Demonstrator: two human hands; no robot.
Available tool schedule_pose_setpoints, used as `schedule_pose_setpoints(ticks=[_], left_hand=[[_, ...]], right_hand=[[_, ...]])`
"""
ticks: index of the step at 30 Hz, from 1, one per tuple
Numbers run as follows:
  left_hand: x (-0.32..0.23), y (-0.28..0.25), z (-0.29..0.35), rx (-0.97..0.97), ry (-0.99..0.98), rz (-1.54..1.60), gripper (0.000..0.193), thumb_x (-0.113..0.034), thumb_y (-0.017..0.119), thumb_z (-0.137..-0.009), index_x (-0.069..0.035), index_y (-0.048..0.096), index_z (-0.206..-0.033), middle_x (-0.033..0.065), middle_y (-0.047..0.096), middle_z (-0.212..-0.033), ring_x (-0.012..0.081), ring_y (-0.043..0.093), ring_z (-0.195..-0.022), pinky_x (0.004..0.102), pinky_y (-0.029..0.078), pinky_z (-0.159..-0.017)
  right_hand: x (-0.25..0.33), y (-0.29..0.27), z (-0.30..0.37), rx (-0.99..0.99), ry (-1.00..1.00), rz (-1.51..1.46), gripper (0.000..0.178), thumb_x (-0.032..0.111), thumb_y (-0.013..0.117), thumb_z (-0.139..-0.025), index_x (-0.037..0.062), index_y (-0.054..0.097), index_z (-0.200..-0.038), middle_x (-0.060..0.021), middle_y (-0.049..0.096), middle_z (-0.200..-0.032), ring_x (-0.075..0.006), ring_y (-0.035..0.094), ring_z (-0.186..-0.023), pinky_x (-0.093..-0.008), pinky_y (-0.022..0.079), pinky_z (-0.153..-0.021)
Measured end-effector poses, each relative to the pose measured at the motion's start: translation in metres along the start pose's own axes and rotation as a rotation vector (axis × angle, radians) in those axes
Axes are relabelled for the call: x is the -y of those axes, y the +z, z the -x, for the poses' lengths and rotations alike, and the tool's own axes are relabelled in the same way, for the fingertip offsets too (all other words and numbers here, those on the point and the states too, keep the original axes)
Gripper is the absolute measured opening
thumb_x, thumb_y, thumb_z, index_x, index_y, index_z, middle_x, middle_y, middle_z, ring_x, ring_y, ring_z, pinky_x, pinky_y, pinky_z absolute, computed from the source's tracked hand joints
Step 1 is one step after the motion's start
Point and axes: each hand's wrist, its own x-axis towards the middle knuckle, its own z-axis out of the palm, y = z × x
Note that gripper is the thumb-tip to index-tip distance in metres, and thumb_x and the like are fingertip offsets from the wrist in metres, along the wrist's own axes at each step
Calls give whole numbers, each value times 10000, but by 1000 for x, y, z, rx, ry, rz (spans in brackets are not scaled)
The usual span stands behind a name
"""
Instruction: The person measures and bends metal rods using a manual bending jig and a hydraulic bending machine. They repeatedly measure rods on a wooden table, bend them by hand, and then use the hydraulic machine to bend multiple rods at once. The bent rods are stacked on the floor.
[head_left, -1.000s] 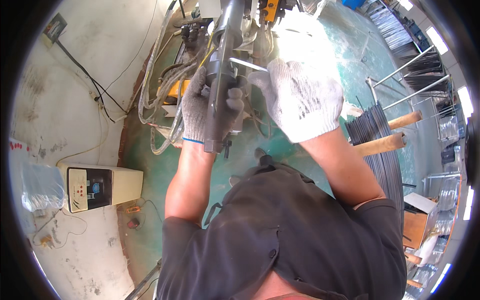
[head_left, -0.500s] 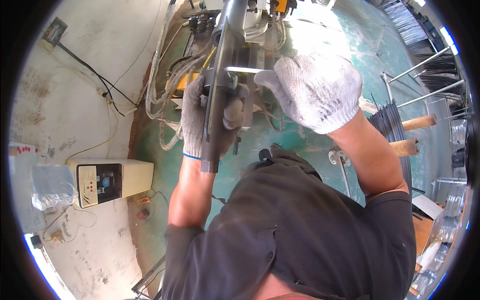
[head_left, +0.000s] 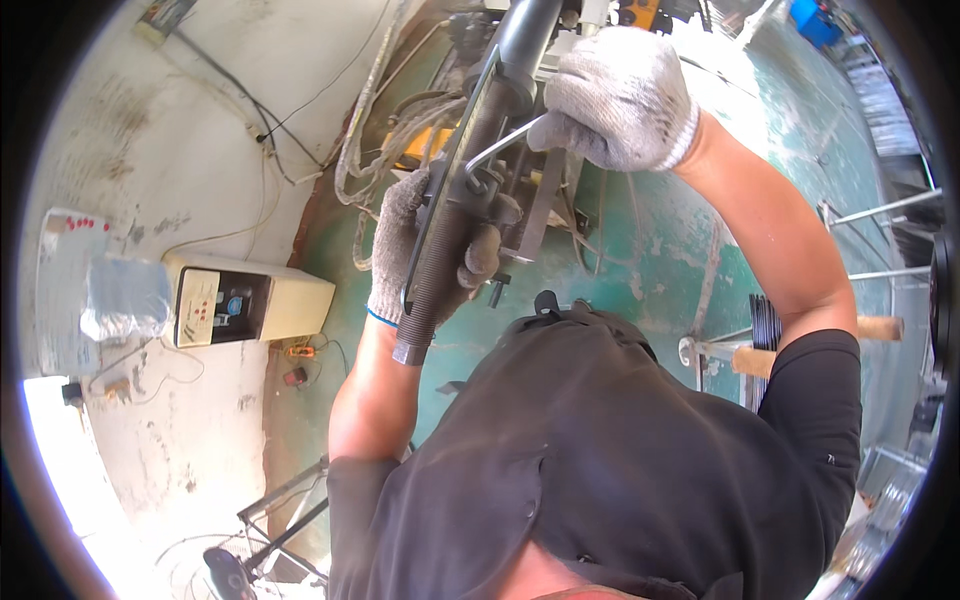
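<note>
My left hand [head_left: 397, 228], in a grey-white knitted glove, is wrapped round a dark block on a threaded metal shaft [head_left: 427, 295]. Its fingertips show on the shaft's right side; the palm is hidden beneath. Up and to the right, my gloved right hand [head_left: 622, 100] is closed on the long arm of a bright L-shaped hex key [head_left: 503, 146]. The key's bent end meets the dark block beside my left fingers; whether it sits in a screw I cannot tell. A thin flat strip runs along the shaft, which ends in a hex-shaped tip.
Hoses and cables [head_left: 360, 180] hang left of the machine, near a yellow part [head_left: 420, 147]. A beige box with a control panel [head_left: 250, 303] stands by the left wall. On the right, a rack has wooden rollers [head_left: 755, 361] and dark rods [head_left: 765, 320].
My right hand has swung away from me, turning the hex key from nearly level to slanting up rightward. My left hand keeps its hold. The whole view has shifted and tilted.
</note>
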Motion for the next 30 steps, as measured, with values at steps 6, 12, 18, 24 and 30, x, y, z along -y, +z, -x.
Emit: schedule_pose_setpoints(ticks=[6, 12, 18, 24, 30], left_hand=[[-10, -6, 0, -40, -196, 125, 254, -115, 678, -985, 49, 689, -1179, 108, 796, -923, 114, 690, -628, 227, 481, -489], [-14, -11, 8, -144, -364, 321, 434, -292, 519, -1133, 101, 607, -1293, 261, 770, -936, 231, 675, -492, 288, 464, -372], [-22, -12, 15, -235, -406, 255, 619, -417, 391, -1172, 160, 587, -1283, 306, 754, -905, 265, 663, -482, 317, 491, -372], [-10, -13, 19, -237, -380, 407, 594, -393, 406, -1167, 164, 573, -1290, 317, 747, -913, 258, 646, -473, 311, 470, -357], [-11, -13, 20, -196, -373, 417, 571, -376, 390, -1167, 148, 561, -1314, 338, 733, -950, 260, 665, -499, 308, 450, -354]], right_hand=[[-1, -4, 15, 17, 8, 33, 251, 367, 802, -750, 167, 661, -806, -3, 570, -717, -209, 630, -653, -371, 489, -569], [-10, 17, 26, -65, 27, -18, 156, 338, 716, -825, 189, 673, -820, 14, 610, -761, -178, 662, -730, -357, 517, -607], [-19, 15, 7, -145, 171, -239, 301, 341, 861, -792, 117, 718, -933, -49, 687, -871, -276, 699, -797, -410, 560, -703], [-30, 13, -13, -169, 160, -269, 295, 260, 779, -781, 16, 693, -924, -136, 689, -862, -329, 695, -886, -454, 572, -856], [-52, 55, -22, -185, 95, -401, 262, 221, 771, -762, 26, 683, -914, -154, 688, -900, -366, 680, -900, -465, 552, -837]])
